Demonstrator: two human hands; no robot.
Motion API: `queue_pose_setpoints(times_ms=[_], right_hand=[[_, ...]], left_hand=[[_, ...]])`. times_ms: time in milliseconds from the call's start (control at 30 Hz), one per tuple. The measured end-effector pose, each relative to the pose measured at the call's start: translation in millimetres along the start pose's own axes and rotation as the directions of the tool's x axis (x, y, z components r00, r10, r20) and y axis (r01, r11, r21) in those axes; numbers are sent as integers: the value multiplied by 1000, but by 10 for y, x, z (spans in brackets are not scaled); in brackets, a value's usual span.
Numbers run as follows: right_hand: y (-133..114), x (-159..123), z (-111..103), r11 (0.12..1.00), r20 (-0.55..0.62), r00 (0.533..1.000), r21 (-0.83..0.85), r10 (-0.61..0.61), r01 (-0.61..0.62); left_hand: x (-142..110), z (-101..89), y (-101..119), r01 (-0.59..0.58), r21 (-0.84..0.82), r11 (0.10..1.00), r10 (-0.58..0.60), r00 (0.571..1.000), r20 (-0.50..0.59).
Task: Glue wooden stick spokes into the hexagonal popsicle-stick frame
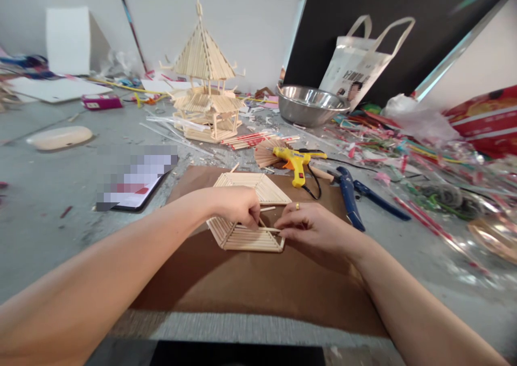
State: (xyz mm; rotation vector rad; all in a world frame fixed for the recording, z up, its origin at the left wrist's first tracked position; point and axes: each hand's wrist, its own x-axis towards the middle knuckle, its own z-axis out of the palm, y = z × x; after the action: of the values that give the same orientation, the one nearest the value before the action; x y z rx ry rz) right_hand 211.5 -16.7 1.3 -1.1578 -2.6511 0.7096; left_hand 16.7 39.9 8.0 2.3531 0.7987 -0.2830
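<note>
A flat hexagonal panel (252, 240) of pale wooden sticks lies on a brown board (258, 285). Its sections are filled with parallel sticks, and the right side shows a gap with loose-looking sticks. Curled over the panel's middle, my left hand (238, 204) has its fingertips down on a thin wooden stick (267, 229) near the front section. My right hand (313, 226), with a ring on one finger, pinches that stick's right end at the panel's right edge. Part of the panel is hidden under my left hand and forearm.
A yellow glue gun (297, 164) and blue-handled cutters (350, 199) lie to the right. Behind stand a stick-built pagoda (205, 59) and a metal bowl (311, 106). A phone (137, 180) lies left, near a white mouse-shaped object (60, 138). Clutter covers the right side.
</note>
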Motion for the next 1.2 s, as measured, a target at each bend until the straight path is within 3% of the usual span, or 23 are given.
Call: queue_pose_setpoints(times_ms=[333, 1200], right_hand=[[-32, 23, 50, 1000, -20, 1000, 2, 12, -12], [-66, 37, 70, 1000, -25, 1000, -8, 18, -18]], left_hand=[[-1, -9, -4, 3, -17, 1000, -2, 999, 37], [4, 36, 105, 86, 124, 989, -83, 996, -33]])
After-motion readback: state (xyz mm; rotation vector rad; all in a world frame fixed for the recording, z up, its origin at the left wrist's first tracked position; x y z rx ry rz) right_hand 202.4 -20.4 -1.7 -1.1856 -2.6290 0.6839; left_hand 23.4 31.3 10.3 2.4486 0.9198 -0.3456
